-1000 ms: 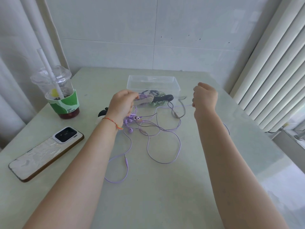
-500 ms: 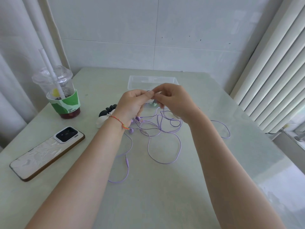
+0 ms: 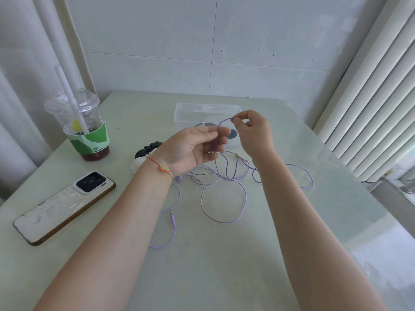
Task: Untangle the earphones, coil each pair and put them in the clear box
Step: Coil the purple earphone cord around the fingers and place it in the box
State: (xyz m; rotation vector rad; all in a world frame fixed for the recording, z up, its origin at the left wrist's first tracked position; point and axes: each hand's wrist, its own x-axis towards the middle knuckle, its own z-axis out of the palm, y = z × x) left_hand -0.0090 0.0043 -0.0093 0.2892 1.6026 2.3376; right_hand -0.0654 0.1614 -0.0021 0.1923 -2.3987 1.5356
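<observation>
The purple earphone cord (image 3: 222,198) lies in loose loops on the table, its plug (image 3: 172,217) near my left forearm. My left hand (image 3: 190,151) is turned palm up, and the cord runs over its fingers with the thumb on it. My right hand (image 3: 253,133) pinches the same cord at the top of a small raised loop (image 3: 222,122). A thin dark cord (image 3: 253,176) is mixed in with the purple loops. The clear box (image 3: 206,107) stands just behind both hands, with dark earphone parts (image 3: 232,134) at its front, partly hidden.
An iced drink cup with a straw (image 3: 85,131) stands at the left. A phone (image 3: 65,205) lies face down near the left edge. A small black and white object (image 3: 143,153) sits behind my left wrist. A white radiator (image 3: 370,86) runs along the right side.
My right hand came in from the right to my left hand, then lifted a loop of purple cord. My left hand turned palm up with the cord over its fingers.
</observation>
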